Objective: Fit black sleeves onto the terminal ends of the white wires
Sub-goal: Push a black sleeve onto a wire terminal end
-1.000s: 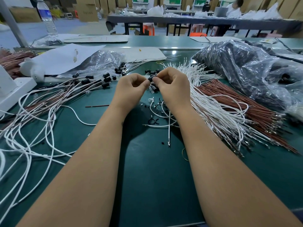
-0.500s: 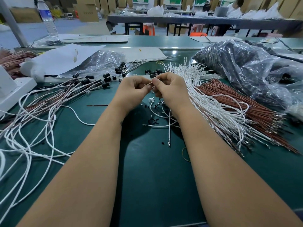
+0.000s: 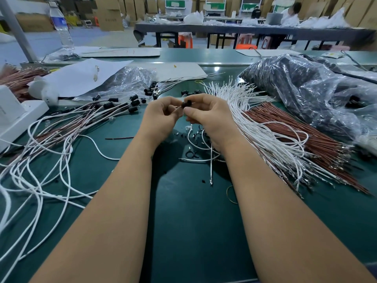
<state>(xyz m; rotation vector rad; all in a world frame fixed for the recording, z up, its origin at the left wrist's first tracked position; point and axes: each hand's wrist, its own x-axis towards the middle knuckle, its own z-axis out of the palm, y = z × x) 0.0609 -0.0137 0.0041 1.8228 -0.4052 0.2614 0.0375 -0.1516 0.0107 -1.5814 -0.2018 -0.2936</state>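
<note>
Above the green work mat, my left hand and right hand meet, fingers curled, jointly pinching one black sleeve between the fingertips, with the white wires fanned just right of my right hand beside brown wires.

We count two hands, one water bottle, two clear plastic bags, and white wires too many to count.
</note>
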